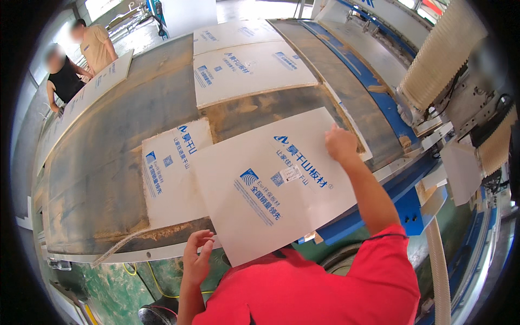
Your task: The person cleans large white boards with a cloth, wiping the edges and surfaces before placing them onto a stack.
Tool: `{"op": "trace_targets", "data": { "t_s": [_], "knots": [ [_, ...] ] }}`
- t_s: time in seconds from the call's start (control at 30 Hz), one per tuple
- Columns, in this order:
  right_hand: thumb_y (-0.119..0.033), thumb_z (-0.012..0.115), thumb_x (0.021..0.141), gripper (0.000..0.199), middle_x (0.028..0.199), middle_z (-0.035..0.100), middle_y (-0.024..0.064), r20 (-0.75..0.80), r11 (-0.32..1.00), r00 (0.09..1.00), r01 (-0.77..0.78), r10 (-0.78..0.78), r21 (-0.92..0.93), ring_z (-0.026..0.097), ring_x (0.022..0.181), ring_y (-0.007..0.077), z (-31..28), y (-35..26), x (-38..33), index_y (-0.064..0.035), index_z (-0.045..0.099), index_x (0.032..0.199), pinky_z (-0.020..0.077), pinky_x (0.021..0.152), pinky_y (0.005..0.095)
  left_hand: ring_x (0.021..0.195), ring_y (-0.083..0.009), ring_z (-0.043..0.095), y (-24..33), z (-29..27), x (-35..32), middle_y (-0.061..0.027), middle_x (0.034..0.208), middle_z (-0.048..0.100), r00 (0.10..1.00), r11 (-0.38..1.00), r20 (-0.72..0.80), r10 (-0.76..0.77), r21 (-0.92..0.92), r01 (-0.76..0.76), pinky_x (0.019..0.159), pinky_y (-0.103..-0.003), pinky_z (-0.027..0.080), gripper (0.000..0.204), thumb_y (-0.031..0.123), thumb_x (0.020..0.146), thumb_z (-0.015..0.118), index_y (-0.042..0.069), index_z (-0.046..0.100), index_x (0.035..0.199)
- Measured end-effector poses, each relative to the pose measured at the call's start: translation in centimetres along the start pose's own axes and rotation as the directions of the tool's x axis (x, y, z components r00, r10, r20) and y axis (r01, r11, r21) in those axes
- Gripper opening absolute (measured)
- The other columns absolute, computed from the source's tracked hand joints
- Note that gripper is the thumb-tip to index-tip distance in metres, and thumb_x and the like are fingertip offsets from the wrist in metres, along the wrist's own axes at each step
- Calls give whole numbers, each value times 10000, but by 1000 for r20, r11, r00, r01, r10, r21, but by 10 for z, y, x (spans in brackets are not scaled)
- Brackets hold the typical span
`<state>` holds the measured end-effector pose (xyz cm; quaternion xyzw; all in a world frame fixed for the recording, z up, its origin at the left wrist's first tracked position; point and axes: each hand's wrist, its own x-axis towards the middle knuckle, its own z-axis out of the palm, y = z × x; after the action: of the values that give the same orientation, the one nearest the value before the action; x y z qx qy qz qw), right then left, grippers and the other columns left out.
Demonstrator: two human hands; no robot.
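Observation:
A large white panel [238, 189] with blue print and a small sticker lies tilted close in front of me, its near edge against my red shirt. My right hand [341, 143] grips its far right edge, fingers curled over. Beside the panel's near left side is my left hand [197, 255], with fingers and thumb apart and nothing in them. Partly under the held panel, a smaller printed white panel [176, 197] rests on the dusty machine bed [124, 135]. Two more white panels, a larger one [216, 86] and one behind it [214, 39], lie farther back.
Sawdust [281, 103] covers parts of the bed. On the right stand a ribbed hose [441, 59] and machine parts. A long white board [89, 103] lies along the far left edge, beside two people [97, 46]. A yellow cable [154, 279] runs over the green floor.

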<state>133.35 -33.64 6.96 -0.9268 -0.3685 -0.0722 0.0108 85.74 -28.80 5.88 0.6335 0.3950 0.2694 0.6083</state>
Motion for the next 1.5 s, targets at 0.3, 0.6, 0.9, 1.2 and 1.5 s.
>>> {"op": "trace_targets", "data": {
  "t_s": [0.3,0.6,0.9,1.2,1.5],
  "knots": [
    [-311,525,831,323,987,682,178,50,961,995,-101,91,256,641,945,364,20,60,-3,-131,693,1041,506,815,457,981,-160,584,1,-1,8,-81,1101,625,998,1000,53,19,17,-20,893,-315,447,282,156,920,561,23,551,1169],
    [-247,683,727,440,860,672,205,-53,821,970,-172,239,544,656,811,333,19,117,-32,23,649,1073,501,742,391,1053,-185,571,-2,-19,15,-112,1154,604,997,997,54,-51,65,47,929,-315,438,345,170,936,562,-6,515,1229],
    [-259,698,765,376,883,684,208,196,841,975,-192,104,506,660,815,304,29,131,-36,63,657,955,492,715,384,1247,-292,458,-4,-4,21,-221,1337,468,964,983,193,-181,8,182,1019,-365,387,615,319,935,563,-61,358,1371],
    [-333,684,781,413,772,655,243,249,936,965,-158,79,315,650,762,364,22,113,-19,78,658,798,480,693,427,1167,-229,513,-6,12,13,-213,1306,488,944,946,85,-319,-34,322,999,-336,405,546,244,928,584,-59,384,1335],
    [-377,677,783,458,729,643,231,177,917,984,-86,17,389,639,709,358,26,74,-50,79,645,762,470,680,432,930,-255,629,-15,-18,0,-176,1054,640,928,946,-192,-318,-1,324,809,-344,486,446,331,858,621,10,578,1165]
  ]
}}
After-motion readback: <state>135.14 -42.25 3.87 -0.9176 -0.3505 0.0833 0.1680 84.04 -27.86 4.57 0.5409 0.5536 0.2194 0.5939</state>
